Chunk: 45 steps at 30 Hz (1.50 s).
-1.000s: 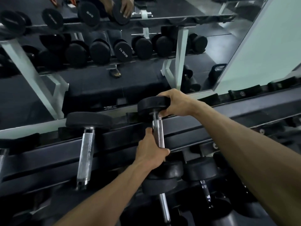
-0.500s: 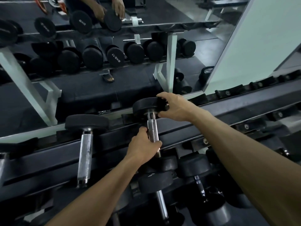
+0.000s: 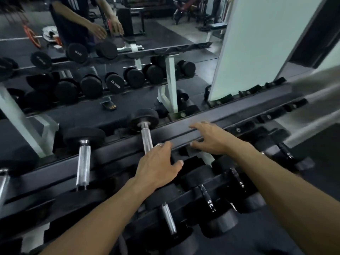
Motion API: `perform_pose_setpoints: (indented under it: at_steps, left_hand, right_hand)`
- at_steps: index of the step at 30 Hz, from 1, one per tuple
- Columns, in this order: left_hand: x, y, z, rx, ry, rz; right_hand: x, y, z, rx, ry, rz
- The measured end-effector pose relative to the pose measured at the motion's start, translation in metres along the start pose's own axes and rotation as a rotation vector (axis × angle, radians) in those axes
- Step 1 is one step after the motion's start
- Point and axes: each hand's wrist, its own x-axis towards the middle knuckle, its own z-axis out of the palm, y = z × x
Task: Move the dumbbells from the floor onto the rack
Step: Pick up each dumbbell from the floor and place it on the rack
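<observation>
Head view shows you have let go: half a second back your left hand [image 3: 158, 168] gripped the dumbbell [image 3: 145, 133] handle and your right hand [image 3: 209, 138] cupped its far head; now both hands are open and empty. That dumbbell sits on the rack [image 3: 230, 116] top rail, beside another dumbbell [image 3: 83, 153]. Lower dumbbells [image 3: 207, 196] crowd beneath that rail; no floor dumbbell is in view.

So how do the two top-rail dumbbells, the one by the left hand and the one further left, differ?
The dumbbell by the left hand has a slimmer handle and smaller head; the dumbbell further left is thicker with a wider head. The left hand hovers at the first; nothing is near the second. Both lie across the rack.
</observation>
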Motion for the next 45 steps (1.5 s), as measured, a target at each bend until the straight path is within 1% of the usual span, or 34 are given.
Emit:
perform_pose_setpoints:
  at_steps: [3, 6, 12, 18, 23, 27, 31, 36, 40, 43, 45]
  left_hand:
    - [-0.032, 0.033, 0.02, 0.084, -0.03, 0.112]
    - [-0.066, 0.068, 0.046, 0.152, -0.1, 0.215]
    - [-0.11, 0.124, 0.109, 0.217, -0.256, 0.386]
    - [-0.129, 0.159, 0.183, 0.308, -0.426, 0.543]
    - [-0.14, 0.164, 0.255, 0.358, -0.566, 0.66]
    - [-0.156, 0.155, 0.32, 0.391, -0.694, 0.71]
    - [-0.173, 0.142, 0.399, 0.41, -0.823, 0.732]
    - [-0.187, 0.121, 0.527, 0.43, -0.957, 0.707]
    - [-0.187, 0.1, 0.643, 0.388, -0.999, 0.611]
    - [-0.184, 0.079, 0.727, 0.321, -1.017, 0.5]
    - [-0.181, 0.063, 0.776, 0.283, -1.026, 0.433]
  right_hand:
    - [-0.06, 0.026, 0.006, 0.011, 0.023, 0.054]
    - [-0.124, 0.053, 0.015, 0.038, 0.056, 0.119]
    - [-0.231, 0.105, 0.042, 0.079, 0.033, 0.286]
    - [-0.304, 0.15, 0.091, 0.168, 0.011, 0.499]
    - [-0.344, 0.187, 0.154, 0.237, -0.019, 0.666]
    - [-0.375, 0.214, 0.223, 0.323, -0.049, 0.781]
    - [-0.409, 0.244, 0.311, 0.402, -0.061, 0.876]
    - [-0.442, 0.291, 0.443, 0.46, -0.078, 0.975]
    - [-0.448, 0.346, 0.556, 0.501, -0.011, 1.023]
    - [-0.443, 0.379, 0.614, 0.473, 0.033, 1.005]
    - [-0.439, 0.4, 0.649, 0.418, 0.029, 0.986]
